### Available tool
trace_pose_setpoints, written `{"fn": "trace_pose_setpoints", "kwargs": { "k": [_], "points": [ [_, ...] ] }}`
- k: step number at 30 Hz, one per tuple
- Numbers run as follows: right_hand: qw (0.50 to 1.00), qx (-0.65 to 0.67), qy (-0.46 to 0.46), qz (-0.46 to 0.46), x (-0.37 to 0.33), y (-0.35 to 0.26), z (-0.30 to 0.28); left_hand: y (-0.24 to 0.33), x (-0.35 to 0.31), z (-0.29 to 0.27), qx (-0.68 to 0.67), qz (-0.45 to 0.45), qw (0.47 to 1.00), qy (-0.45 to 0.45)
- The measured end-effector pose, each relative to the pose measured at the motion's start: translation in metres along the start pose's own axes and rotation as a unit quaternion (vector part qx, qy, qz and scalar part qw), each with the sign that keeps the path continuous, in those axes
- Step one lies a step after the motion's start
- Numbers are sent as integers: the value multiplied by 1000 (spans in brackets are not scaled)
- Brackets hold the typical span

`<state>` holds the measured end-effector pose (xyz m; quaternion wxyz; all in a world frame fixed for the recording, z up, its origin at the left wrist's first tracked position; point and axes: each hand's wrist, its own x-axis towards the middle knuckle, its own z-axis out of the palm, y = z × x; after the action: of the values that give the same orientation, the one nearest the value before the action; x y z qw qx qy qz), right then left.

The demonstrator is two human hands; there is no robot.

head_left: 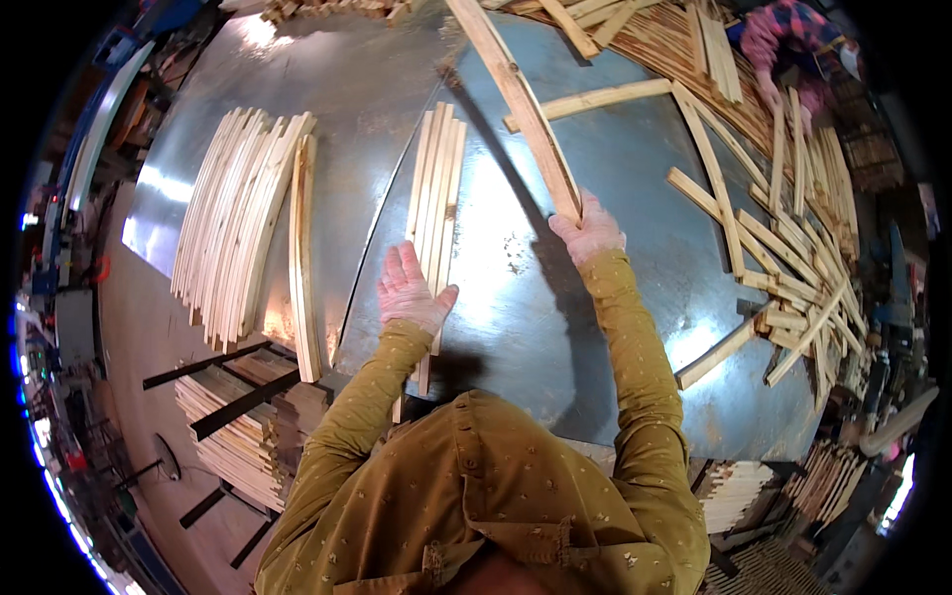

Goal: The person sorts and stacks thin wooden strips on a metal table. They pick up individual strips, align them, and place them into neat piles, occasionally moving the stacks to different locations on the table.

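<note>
My right hand (pixel 589 230) is closed around the near end of a long wooden slat (pixel 518 97), which is raised off the metal table and slants away to the upper left. My left hand (pixel 411 290) has its fingers stretched out and its thumb apart. It hovers over or rests on a small bundle of slats (pixel 436 183) lying lengthwise; whether it touches them I cannot tell. Left of that, a single slat (pixel 303 258) lies beside a wide row of slats (pixel 238 218) set side by side.
The metal table (pixel 367 59) has a seam. Loose slats (pixel 793 268) lie jumbled at the right, and one slat (pixel 605 97) lies crosswise ahead. A co-worker (pixel 783 50) bends over wood at the far right. Stacked slats (pixel 233 431) sit on a black rack below left.
</note>
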<state>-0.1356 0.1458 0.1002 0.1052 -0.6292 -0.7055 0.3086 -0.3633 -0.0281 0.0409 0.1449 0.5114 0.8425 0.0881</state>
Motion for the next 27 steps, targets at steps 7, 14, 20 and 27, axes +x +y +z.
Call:
{"fn": "trace_pose_setpoints", "kwargs": {
  "k": [7, 14, 20, 27],
  "points": [
    [977, 155, -23, -142, -62, 24, -19, 54, 81, -96, 13, 356, 877, 322],
    [919, 164, 145, -328, 1, 40, -67, 64, 145, -163, 219, 150, 887, -378],
    [945, -224, 106, -211, 144, 56, -29, -32, 82, -126, -140, -42, 951, -272],
    [903, -326, 99, -263, 278, 12, 61, -60, 60, -83, -396, -55, 897, -188]
  ]
}}
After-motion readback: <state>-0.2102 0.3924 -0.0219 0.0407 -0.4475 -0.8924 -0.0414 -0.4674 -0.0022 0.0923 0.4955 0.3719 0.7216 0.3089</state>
